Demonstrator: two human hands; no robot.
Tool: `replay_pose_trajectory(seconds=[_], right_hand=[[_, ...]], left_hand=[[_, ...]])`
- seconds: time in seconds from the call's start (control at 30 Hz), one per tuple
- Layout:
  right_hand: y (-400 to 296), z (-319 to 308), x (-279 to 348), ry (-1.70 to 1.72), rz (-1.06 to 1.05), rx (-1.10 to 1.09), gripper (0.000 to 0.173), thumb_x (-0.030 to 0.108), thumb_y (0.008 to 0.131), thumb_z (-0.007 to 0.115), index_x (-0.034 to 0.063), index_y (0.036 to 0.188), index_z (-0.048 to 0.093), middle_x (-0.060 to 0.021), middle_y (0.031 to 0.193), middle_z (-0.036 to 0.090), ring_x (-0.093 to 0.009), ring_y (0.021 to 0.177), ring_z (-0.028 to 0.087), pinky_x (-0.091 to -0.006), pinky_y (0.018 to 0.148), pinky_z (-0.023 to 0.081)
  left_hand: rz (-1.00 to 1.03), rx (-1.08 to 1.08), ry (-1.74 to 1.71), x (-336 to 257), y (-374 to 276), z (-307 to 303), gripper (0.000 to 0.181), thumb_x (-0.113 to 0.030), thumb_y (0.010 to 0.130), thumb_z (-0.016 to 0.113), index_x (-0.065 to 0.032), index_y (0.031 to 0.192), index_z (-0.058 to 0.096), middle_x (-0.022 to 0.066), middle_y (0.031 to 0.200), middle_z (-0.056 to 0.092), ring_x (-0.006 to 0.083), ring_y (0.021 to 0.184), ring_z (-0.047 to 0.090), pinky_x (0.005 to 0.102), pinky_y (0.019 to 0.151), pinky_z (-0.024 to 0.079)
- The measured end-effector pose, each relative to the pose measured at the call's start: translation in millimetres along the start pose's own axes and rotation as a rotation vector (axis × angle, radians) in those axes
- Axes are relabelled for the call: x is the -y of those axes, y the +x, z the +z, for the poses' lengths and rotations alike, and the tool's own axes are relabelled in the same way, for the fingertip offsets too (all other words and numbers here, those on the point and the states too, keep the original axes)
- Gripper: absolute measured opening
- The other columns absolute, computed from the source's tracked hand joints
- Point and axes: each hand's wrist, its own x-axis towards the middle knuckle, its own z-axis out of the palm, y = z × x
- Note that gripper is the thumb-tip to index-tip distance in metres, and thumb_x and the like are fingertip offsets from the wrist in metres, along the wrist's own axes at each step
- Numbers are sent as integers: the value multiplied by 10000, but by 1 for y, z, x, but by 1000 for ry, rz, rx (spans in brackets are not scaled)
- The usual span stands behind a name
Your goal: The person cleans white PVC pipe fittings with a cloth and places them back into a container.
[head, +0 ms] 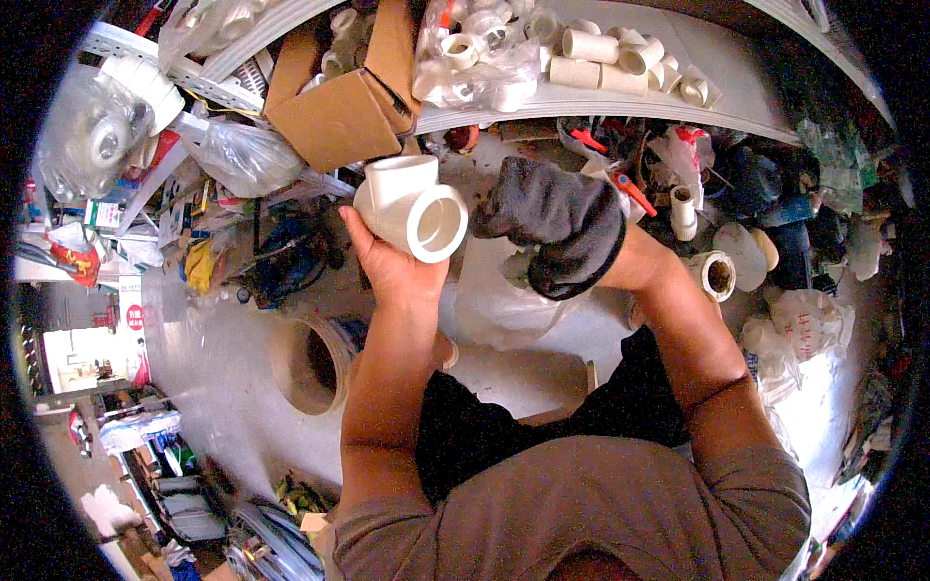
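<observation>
My left hand (399,269) holds up a thick white plastic pipe fitting (381,203), a tee or an elbow. One round opening faces right and slightly toward me; another branch points up. The palm supports it from below, and the thumb lies along its left side. My right hand (548,221) is covered by a dark grey cloth, which looks like a glove or mitt with a hemmed edge at the wrist. It hangs just right of the fitting, apart from it. The cloth hides the fingers, so their pose is unclear.
White pipe couplings (599,62) are piled on a shelf (726,87) ahead, beside an open cardboard box (334,120) and bagged fittings (483,72). Clutter covers the floor beneath, including an orange-handled tool (636,194). A large cylindrical container (309,363) stands left of my left forearm.
</observation>
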Motion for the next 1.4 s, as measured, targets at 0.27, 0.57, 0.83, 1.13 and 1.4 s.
replay_pose_trajectory(seconds=[0.27, 0.57, 0.83, 1.13, 1.4], right_hand=[[19, -14, 15, 541, 124, -284, 396, 180, 639, 625, 53, 1004, 537, -112, 998, 536, -271, 923, 496, -334, 841, 363], [33, 16, 40, 211, 97, -486, 371, 206, 640, 630, 58, 971, 551, -106, 945, 554, -265, 871, 519, -328, 796, 391], [33, -5, 28, -90, 141, -672, 351, 230, 641, 634, 63, 941, 564, -100, 897, 571, -259, 824, 540, -323, 756, 416], [38, 22, 27, 987, 335, -275, 269, 255, 668, 628, 77, 865, 590, -81, 781, 598, -224, 737, 567, -298, 692, 441], [35, 35, 38, 318, 127, -320, 264, 254, 659, 631, 82, 857, 594, -82, 772, 599, -222, 735, 569, -299, 689, 442]], left_hand=[[-10, -119, 202, 7, -7, 19, 649, -636, 775, 238, -159, 1172, 430, 36, 1127, 499, 239, 1024, 485, 388, 865, 389], [39, 200, 612, 24, -9, 18, 828, -663, 673, 406, -23, 1197, 365, 125, 1148, 467, 257, 1038, 471, 371, 873, 379], [-139, 63, 585, 40, -16, 0, 804, -561, 686, 539, -23, 1234, 302, 113, 1202, 407, 225, 1103, 424, 363, 907, 358], [642, 567, 1044, 30, -10, 1, 921, -604, 527, 652, 50, 1114, 378, 139, 983, 514, 206, 890, 508, 306, 785, 403], [451, 418, 957, 24, -4, -7, 884, -635, 584, 592, 38, 1121, 392, 98, 998, 491, 181, 919, 481, 293, 794, 388]])
